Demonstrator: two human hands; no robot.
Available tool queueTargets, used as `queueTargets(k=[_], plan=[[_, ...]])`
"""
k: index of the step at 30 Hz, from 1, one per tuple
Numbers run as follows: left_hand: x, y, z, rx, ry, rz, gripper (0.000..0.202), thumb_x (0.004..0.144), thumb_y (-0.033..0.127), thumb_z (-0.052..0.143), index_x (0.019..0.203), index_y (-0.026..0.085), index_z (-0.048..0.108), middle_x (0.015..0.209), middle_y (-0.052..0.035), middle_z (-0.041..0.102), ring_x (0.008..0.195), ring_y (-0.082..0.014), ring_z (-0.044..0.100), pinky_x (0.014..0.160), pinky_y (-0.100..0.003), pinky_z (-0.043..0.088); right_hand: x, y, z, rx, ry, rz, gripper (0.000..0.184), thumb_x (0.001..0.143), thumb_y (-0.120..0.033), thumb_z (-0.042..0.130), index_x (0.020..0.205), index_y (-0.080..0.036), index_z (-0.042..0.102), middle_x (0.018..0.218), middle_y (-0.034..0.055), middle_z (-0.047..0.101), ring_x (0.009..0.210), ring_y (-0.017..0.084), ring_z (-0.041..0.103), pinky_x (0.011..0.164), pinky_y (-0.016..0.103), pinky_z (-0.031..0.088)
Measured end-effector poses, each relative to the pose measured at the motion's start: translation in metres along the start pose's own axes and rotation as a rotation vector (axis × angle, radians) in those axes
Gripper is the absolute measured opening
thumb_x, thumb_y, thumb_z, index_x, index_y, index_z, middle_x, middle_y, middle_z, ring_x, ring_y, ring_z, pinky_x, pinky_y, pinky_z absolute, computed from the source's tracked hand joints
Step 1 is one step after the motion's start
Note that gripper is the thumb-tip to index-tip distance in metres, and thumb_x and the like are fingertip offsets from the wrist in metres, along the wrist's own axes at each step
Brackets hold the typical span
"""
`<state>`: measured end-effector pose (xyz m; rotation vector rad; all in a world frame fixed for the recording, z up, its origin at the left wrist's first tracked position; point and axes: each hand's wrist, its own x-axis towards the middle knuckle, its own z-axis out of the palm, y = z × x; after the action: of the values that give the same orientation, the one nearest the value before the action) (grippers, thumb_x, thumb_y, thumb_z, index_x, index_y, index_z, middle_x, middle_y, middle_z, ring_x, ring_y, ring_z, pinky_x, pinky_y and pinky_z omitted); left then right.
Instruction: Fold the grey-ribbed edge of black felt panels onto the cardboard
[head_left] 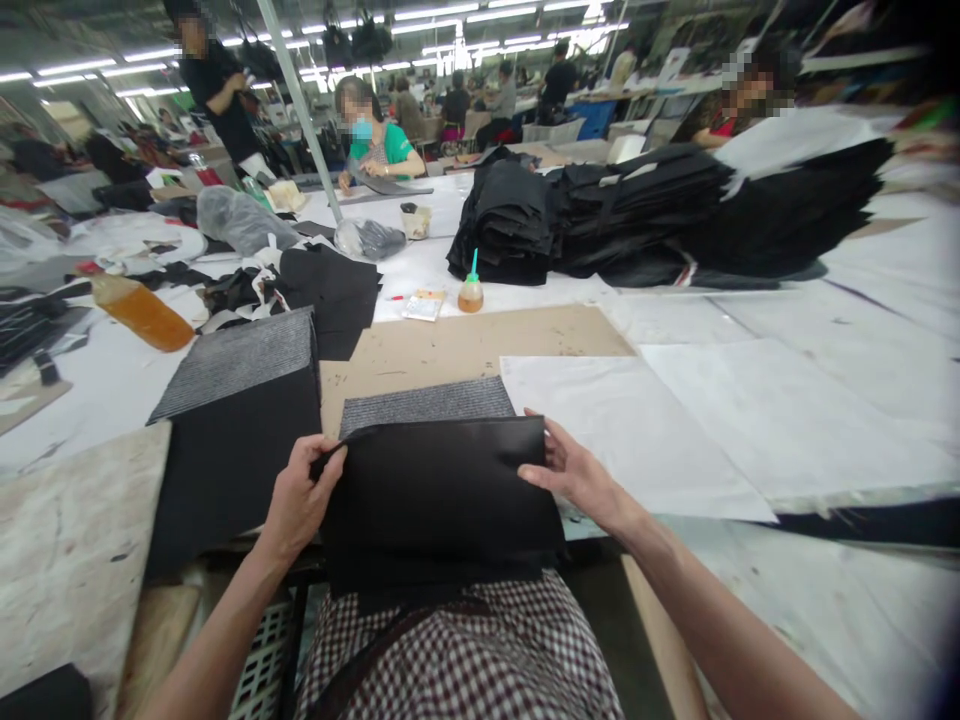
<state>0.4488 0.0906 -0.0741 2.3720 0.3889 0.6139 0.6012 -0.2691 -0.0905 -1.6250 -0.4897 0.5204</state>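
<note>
A black rectangular leather-like panel point(439, 495) hangs over the table's near edge onto my lap. My left hand point(300, 500) pinches its upper left corner, thumb on top. My right hand point(574, 475) grips its right edge near the top corner, fingers closed on it. Under the panel's far edge lies a grey ribbed fabric piece point(427, 403) on a brown cardboard sheet point(480, 345).
A stack of grey ribbed and black pieces point(236, 420) sits at left. A small glue bottle point(471, 293) and a large amber bottle point(139, 310) stand farther back. Piles of black fabric point(645, 215) lie beyond. White paper sheets point(637, 440) cover the right. Other people work behind.
</note>
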Motion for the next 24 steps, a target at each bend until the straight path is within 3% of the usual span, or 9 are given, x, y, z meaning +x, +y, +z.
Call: queueTargets(k=[3, 8, 11, 14, 18, 21, 24], plan=[[0.015, 0.009, 0.006, 0.000, 0.115, -0.012, 0.024, 0.092, 0.043, 0.056, 0.100, 0.021, 0.056, 0.098, -0.0023, 0.063, 0.092, -0.0175, 0.064, 0.085, -0.029, 0.050, -0.020, -0.008, 0.018, 0.176, -0.025, 0.028, 0.072, 0.082, -0.047, 0.070, 0.144, -0.022, 0.043, 0.133, 0.0125, 0.060, 0.120, 0.030, 0.058, 0.104, 0.048, 0.047], [0.036, 0.031, 0.004, -0.246, 0.226, -0.091, 0.028, 0.086, 0.043, 0.064, 0.103, 0.022, 0.057, 0.101, -0.0030, 0.064, 0.101, -0.0195, 0.063, 0.097, -0.034, 0.047, -0.047, -0.015, 0.044, -0.001, -0.113, 0.175, 0.051, 0.083, -0.051, 0.069, 0.121, -0.017, 0.067, 0.117, 0.0082, 0.070, 0.114, 0.033, 0.061, 0.103, 0.043, 0.048], [0.033, 0.035, -0.001, -0.601, 0.123, -0.255, 0.053, 0.081, 0.041, 0.071, 0.126, 0.025, 0.049, 0.114, -0.0060, 0.065, 0.108, -0.0216, 0.064, 0.097, -0.037, 0.050, -0.049, -0.018, 0.048, 0.056, -0.058, 0.244, 0.049, 0.087, -0.057, 0.061, 0.114, -0.017, 0.071, 0.106, 0.0069, 0.074, 0.105, 0.033, 0.066, 0.094, 0.040, 0.054], [0.016, 0.028, -0.003, -0.811, -0.012, -0.441, 0.074, 0.079, 0.042, 0.074, 0.141, 0.029, 0.035, 0.119, -0.0083, 0.065, 0.098, -0.0206, 0.068, 0.084, -0.034, 0.055, -0.042, -0.019, 0.044, 0.206, -0.022, 0.338, 0.053, 0.086, -0.061, 0.059, 0.113, -0.018, 0.072, 0.100, 0.0069, 0.076, 0.098, 0.033, 0.069, 0.085, 0.038, 0.058], [-0.016, 0.016, 0.003, -0.854, -0.159, -0.550, 0.092, 0.073, 0.040, 0.080, 0.146, 0.026, 0.027, 0.112, -0.0097, 0.067, 0.090, -0.0211, 0.070, 0.078, -0.033, 0.056, -0.030, -0.013, 0.032, 0.203, -0.008, 0.365, 0.054, 0.083, -0.062, 0.062, 0.113, -0.019, 0.073, 0.100, 0.0075, 0.076, 0.097, 0.034, 0.070, 0.083, 0.037, 0.059], [-0.035, 0.017, 0.010, -0.822, -0.233, -0.522, 0.088, 0.076, 0.038, 0.077, 0.148, 0.027, 0.027, 0.120, -0.0116, 0.066, 0.107, -0.0275, 0.066, 0.091, -0.041, 0.054, -0.023, -0.008, 0.026, 0.111, -0.034, 0.362, 0.052, 0.080, -0.065, 0.061, 0.103, -0.021, 0.077, 0.095, 0.0083, 0.076, 0.100, 0.037, 0.069, 0.086, 0.039, 0.058], [-0.039, 0.024, 0.012, -0.617, -0.219, -0.439, 0.075, 0.077, 0.033, 0.073, 0.145, 0.029, 0.039, 0.132, -0.0085, 0.061, 0.122, -0.0280, 0.058, 0.107, -0.042, 0.044, -0.020, -0.008, 0.026, -0.031, 0.072, 0.288, 0.050, 0.069, -0.066, 0.067, 0.105, -0.033, 0.077, 0.100, 0.0081, 0.076, 0.112, 0.038, 0.063, 0.095, 0.043, 0.055]])
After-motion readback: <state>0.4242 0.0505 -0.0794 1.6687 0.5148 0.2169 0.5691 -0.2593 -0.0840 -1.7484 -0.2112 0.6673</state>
